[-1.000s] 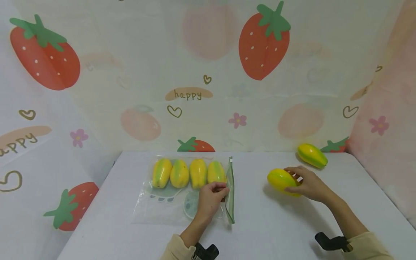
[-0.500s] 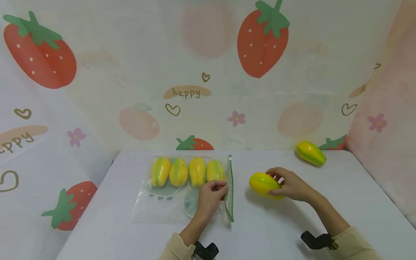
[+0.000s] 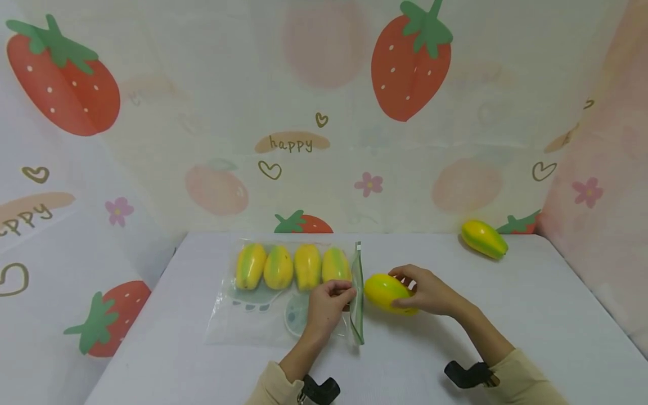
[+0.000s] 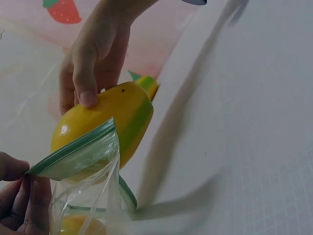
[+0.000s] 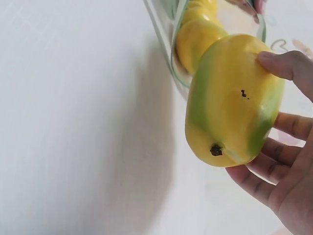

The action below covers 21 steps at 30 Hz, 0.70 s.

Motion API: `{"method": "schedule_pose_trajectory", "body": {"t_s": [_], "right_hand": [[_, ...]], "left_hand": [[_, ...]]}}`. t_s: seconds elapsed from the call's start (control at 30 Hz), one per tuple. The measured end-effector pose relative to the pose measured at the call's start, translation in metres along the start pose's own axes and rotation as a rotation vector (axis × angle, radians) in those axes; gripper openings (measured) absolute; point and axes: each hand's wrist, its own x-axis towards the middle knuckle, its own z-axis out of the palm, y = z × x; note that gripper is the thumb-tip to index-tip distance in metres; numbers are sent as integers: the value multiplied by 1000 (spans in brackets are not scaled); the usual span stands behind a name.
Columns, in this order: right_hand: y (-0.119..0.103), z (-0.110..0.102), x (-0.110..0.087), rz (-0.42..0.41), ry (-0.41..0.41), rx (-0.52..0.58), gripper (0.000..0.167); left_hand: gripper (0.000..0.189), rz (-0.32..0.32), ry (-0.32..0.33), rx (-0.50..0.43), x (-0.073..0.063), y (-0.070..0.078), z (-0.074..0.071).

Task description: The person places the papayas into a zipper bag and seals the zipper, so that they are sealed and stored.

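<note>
A clear zip bag with a green zip edge lies on the table, several yellow-green papayas in a row inside it. My left hand pinches the bag's edge by the zip and lifts it, so the mouth gapes in the right wrist view. Another papaya is in my right hand, thumb on one side and fingers on the other. Its front end is right at the bag's mouth; in the left wrist view the green zip strip overlaps this papaya.
One more papaya lies at the table's back right corner. The white table meets a wall cloth printed with strawberries behind it. Each wrist carries a black camera mount.
My right hand has carried its papaya leftward across the table to the bag's mouth. The left hand has kept its pinch on the bag's edge.
</note>
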Motion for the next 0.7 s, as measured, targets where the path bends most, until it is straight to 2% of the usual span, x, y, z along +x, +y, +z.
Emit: {"method": "schedule_pose_trajectory", "body": {"t_s": [0.5, 0.7], "right_hand": [[-17, 20, 14, -25, -124, 6, 50], [-20, 25, 18, -12, -172, 2, 53]], "left_hand": [[24, -32, -10, -8, -1, 3, 1], [22, -42, -22, -20, -12, 25, 0]]}}
